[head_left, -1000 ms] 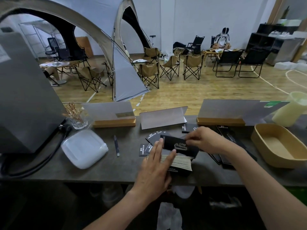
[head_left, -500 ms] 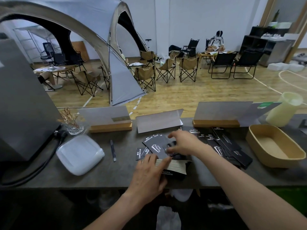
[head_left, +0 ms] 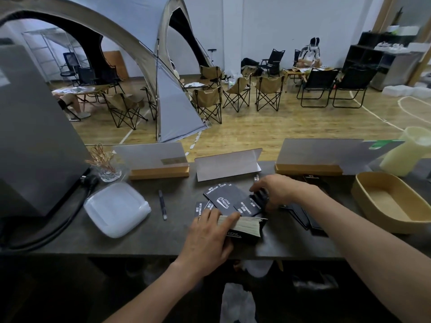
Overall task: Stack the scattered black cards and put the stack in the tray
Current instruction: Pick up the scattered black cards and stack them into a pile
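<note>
A thick stack of black cards with pale edges stands near the counter's front edge. My left hand rests on it and grips its left side. Loose black cards with white lettering lie fanned just behind the stack. My right hand is curled over a few black cards to the right of them, fingers closed on them. More black cards lie scattered under my right forearm. The tan oval tray sits at the right, nothing in it.
A white lidded plastic box and a pen lie at the left. Sign holders line the counter's back edge, with a folded card between them. A pale yellow cup stands behind the tray; a grey machine fills the left.
My right hand set its card down and moved back to the loose cards, closing on a few. My left hand stayed on the stack.
</note>
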`<action>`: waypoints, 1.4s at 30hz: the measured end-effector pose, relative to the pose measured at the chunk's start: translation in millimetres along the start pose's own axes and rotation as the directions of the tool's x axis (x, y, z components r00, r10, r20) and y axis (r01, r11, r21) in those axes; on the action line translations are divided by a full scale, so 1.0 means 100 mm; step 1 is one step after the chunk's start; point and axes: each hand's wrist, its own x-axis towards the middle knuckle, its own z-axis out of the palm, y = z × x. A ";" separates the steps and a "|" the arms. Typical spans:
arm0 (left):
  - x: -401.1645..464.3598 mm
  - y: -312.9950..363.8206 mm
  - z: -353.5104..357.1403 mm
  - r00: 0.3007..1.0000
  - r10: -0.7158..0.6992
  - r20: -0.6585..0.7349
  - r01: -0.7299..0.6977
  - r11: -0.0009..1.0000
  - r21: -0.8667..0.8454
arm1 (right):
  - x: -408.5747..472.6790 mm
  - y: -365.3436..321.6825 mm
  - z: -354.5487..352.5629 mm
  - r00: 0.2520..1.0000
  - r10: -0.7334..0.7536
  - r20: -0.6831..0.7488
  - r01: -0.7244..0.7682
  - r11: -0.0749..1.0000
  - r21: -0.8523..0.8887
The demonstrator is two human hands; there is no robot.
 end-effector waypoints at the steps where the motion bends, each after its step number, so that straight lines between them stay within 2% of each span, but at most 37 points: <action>1: 0.00 0.00 0.00 1.000 0.000 -0.005 0.000 1.000 -0.001 | -0.01 -0.01 0.01 0.999 -0.023 -0.031 0.023 1.000 -0.018; 4: -0.01 -0.01 0.02 1.000 0.008 -0.020 -0.008 1.000 0.001 | -0.05 -0.12 0.00 0.993 -0.094 -0.077 0.092 0.995 -0.034; 6: -0.01 -0.03 0.02 1.000 0.011 -0.019 -0.011 1.000 -0.001 | -0.04 -0.18 0.06 0.979 -0.137 -0.151 0.144 0.989 0.040; 8: -0.01 -0.03 0.03 1.000 0.017 -0.015 -0.017 1.000 0.010 | -0.05 -0.22 0.09 0.954 -0.156 -0.255 0.216 0.950 0.227; 10: 0.00 -0.02 0.04 1.000 0.022 -0.018 -0.021 1.000 0.021 | -0.07 -0.24 0.02 0.940 -0.134 -0.313 0.275 0.841 0.465; 13: -0.02 -0.04 0.06 0.999 0.031 -0.032 -0.031 1.000 0.001 | -0.14 -0.28 -0.16 0.972 -0.100 -0.211 0.216 0.728 0.651; 15: -0.05 -0.04 0.05 0.999 0.038 -0.040 -0.038 0.999 -0.019 | -0.14 -0.26 -0.20 0.987 -0.111 -0.115 0.159 0.737 0.657; 18: -0.06 -0.02 0.02 0.995 0.072 -0.075 -0.074 0.997 -0.027 | -0.12 -0.22 -0.17 0.990 -0.139 -0.016 0.126 0.838 0.531; 22: -0.07 0.01 0.00 0.987 0.087 -0.135 -0.095 0.994 -0.055 | -0.19 -0.35 -0.08 0.963 -0.244 0.118 0.194 0.925 0.326; 23: -0.07 0.00 0.02 0.987 0.081 -0.135 -0.088 0.995 -0.051 | -0.21 -0.40 -0.05 0.951 -0.275 0.138 0.222 0.924 0.312; 25: -0.07 -0.02 0.04 0.994 0.046 -0.097 -0.051 0.997 -0.057 | -0.28 -0.45 0.01 0.949 -0.297 0.107 0.231 0.885 0.405; 27: -0.05 -0.04 0.05 0.999 0.013 -0.034 -0.014 0.999 -0.040 | -0.29 -0.39 0.05 0.982 -0.188 -0.028 0.174 0.832 0.527; 29: -0.02 -0.05 0.07 1.000 0.017 -0.019 -0.017 1.000 0.008 | -0.26 -0.30 0.14 0.979 0.061 -0.194 0.055 0.839 0.542; 31: -0.01 -0.05 0.08 1.000 0.013 -0.025 -0.012 1.000 0.018 | -0.24 -0.31 0.34 0.891 0.317 -0.324 -0.159 0.888 0.432; 32: 0.00 -0.05 0.09 0.999 0.008 -0.031 -0.008 1.000 0.008 | -0.23 -0.37 0.47 0.848 0.386 -0.364 -0.221 0.881 0.418; 34: 0.00 -0.05 0.10 0.999 0.003 -0.039 -0.005 0.999 -0.035 | -0.20 -0.54 0.72 0.800 0.434 -0.413 -0.159 0.818 0.552; 37: 0.00 -0.03 0.07 1.000 -0.013 -0.022 0.012 0.997 -0.080 | -0.15 -0.73 0.74 0.769 0.453 -0.452 0.076 0.636 0.768; 39: -0.01 -0.03 0.05 0.999 -0.043 -0.003 0.043 0.994 -0.104 | -0.12 -0.83 0.64 0.853 0.412 -0.320 0.171 0.359 0.918; 40: -0.02 -0.03 0.05 0.999 -0.053 0.006 0.054 0.993 -0.109 | -0.12 -0.87 0.60 0.901 0.362 -0.240 0.164 0.227 0.960; 41: -0.03 -0.03 0.04 0.999 -0.054 0.008 0.054 0.993 -0.107 | -0.12 -0.87 0.56 0.933 0.312 -0.179 0.135 0.158 0.978; 42: -0.04 -0.03 0.02 0.999 -0.049 0.007 0.050 0.994 -0.101 | -0.12 -0.83 0.52 0.949 0.285 -0.137 0.093 0.160 0.983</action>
